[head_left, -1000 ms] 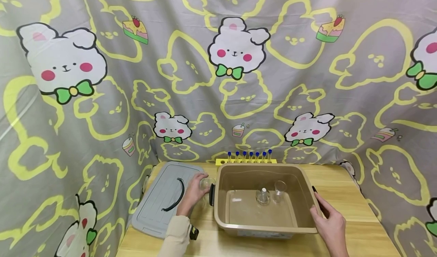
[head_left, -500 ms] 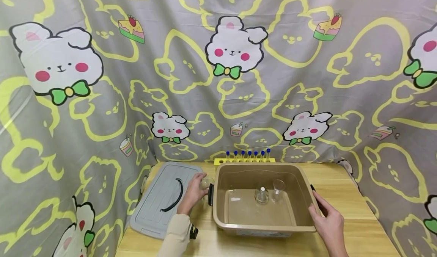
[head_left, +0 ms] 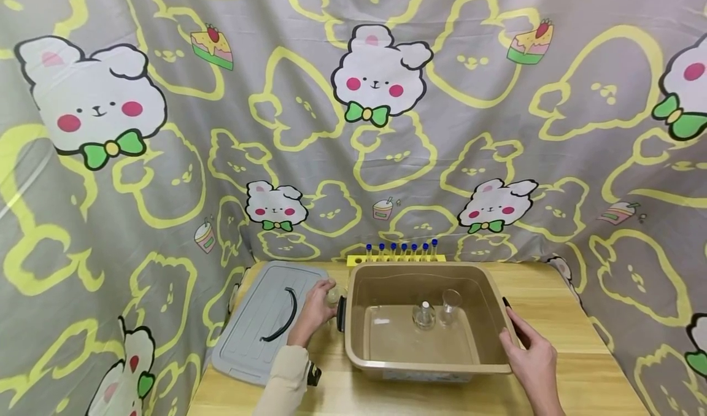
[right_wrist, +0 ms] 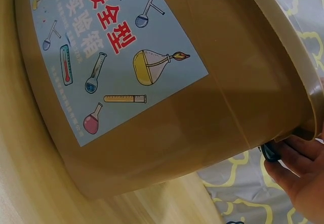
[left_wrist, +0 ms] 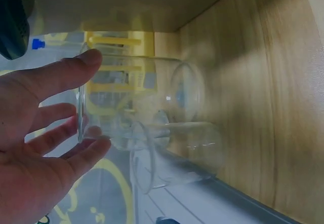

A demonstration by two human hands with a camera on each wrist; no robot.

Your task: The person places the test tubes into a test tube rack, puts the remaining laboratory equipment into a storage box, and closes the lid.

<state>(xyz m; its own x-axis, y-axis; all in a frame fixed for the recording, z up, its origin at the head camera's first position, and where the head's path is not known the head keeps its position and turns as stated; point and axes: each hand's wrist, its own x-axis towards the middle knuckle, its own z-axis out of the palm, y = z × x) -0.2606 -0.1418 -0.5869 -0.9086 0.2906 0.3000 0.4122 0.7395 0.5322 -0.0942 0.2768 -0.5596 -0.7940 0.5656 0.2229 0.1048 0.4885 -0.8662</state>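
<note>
My left hand [head_left: 315, 310] is between the grey lid and the brown plastic bin [head_left: 409, 370]. In the left wrist view, its thumb and fingers grip the rim of a clear glass beaker [left_wrist: 136, 82]. A second, smaller clear glass vessel [left_wrist: 187, 143] stands close beside that beaker. My right hand [head_left: 530, 358] holds the bin's right side, thumb on the rim and fingers by the dark handle clip [right_wrist: 271, 152]. Inside the bin are a round glass lamp-like bottle [head_left: 424, 318] with a white top and a clear glass cup [head_left: 450, 308].
The grey lid [head_left: 259, 324] with a black handle lies at the left of the wooden table [head_left: 563, 330]. Behind the bin stands a yellow rack [head_left: 356, 260] with several blue-capped tubes. A patterned curtain [head_left: 386, 158] surrounds the table.
The head view has shifted very slightly. Both hands stay in nearly the same places, the left at the beaker and the right at the bin's side.
</note>
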